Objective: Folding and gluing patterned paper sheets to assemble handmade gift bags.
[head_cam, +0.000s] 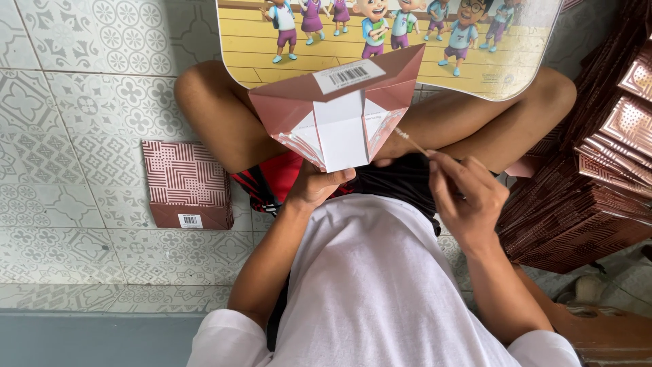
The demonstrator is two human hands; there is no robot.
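Observation:
My left hand point(314, 188) grips the lower edge of a half-folded maroon paper bag point(339, 112), whose white inner flaps face me. My right hand point(467, 198) pinches a thin wooden stick point(410, 141), its tip touching the right flap of the bag. I sit cross-legged on a tiled floor, and the bag hovers over my lap.
A finished maroon patterned bag point(187, 183) lies flat on the floor tiles to the left. Several stacks of flat maroon bags point(584, 197) rise at the right. A board with cartoon children point(475, 47) rests across my knees. Below left runs a grey ledge point(88, 336).

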